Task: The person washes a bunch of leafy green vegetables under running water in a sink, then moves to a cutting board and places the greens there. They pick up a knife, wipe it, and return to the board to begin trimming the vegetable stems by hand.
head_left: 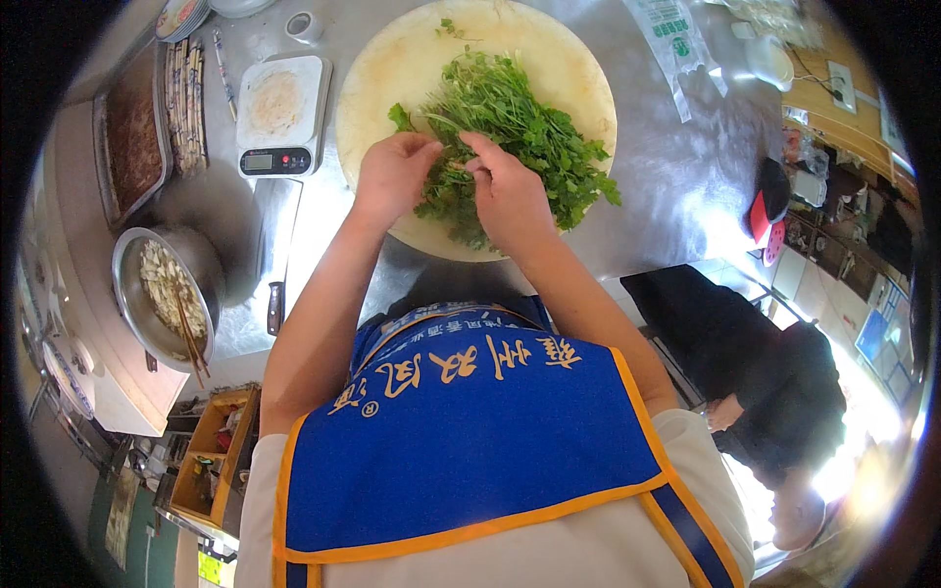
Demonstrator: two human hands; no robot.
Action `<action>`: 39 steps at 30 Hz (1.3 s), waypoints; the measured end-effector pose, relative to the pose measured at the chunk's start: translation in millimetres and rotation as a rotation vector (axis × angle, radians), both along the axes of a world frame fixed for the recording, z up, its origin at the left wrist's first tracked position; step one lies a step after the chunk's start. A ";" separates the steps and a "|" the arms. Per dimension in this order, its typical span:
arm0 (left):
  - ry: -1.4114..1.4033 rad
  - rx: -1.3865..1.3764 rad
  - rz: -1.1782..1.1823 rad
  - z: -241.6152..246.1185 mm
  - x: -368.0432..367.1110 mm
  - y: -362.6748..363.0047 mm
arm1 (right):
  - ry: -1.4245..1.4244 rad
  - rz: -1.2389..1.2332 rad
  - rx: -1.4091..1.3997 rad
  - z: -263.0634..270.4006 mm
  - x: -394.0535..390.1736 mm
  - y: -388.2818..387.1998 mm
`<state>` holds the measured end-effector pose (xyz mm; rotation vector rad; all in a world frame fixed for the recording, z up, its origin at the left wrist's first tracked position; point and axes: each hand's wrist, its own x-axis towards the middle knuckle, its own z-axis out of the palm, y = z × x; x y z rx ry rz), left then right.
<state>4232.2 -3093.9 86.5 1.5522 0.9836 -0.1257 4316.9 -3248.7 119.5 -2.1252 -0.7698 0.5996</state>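
Note:
A large heap of cilantro (514,110) lies on a round, pale chopping board (378,70), leaves mostly towards the right and front. My left hand (393,176) is over the board's left part, thumb and forefinger pinched together. A leafy sprig (399,117) shows just beyond those fingers and seems to be held in them. My right hand (511,195) rests over the near side of the heap, its fingers curled around some stems; the forefinger points towards the left hand. The exact grip is partly hidden by the fingers.
Left of the board are a digital kitchen scale (276,110), a cleaver (276,305) and a steel bowl (129,294) of chopped pale food with chopsticks (190,331). A metal tray (106,147) lies beyond. A plastic bag (669,44) is at right; a person in black (735,345) stands nearby.

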 end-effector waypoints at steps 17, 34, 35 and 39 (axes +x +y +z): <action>-0.230 -0.417 0.265 44.8 -34.6 -24.1 | 0.678 0.050 0.188 17.2 4.8 -10.6; -0.284 -0.647 0.275 45.4 -46.5 -20.5 | 0.007 0.574 -0.205 47.7 -0.8 -14.1; -0.306 -0.668 0.246 44.6 -46.0 -21.0 | 0.005 0.589 -0.177 47.0 -0.9 -15.2; -0.244 -0.769 0.225 36.0 -48.2 -28.8 | 0.039 0.566 -0.099 46.5 -1.2 -21.4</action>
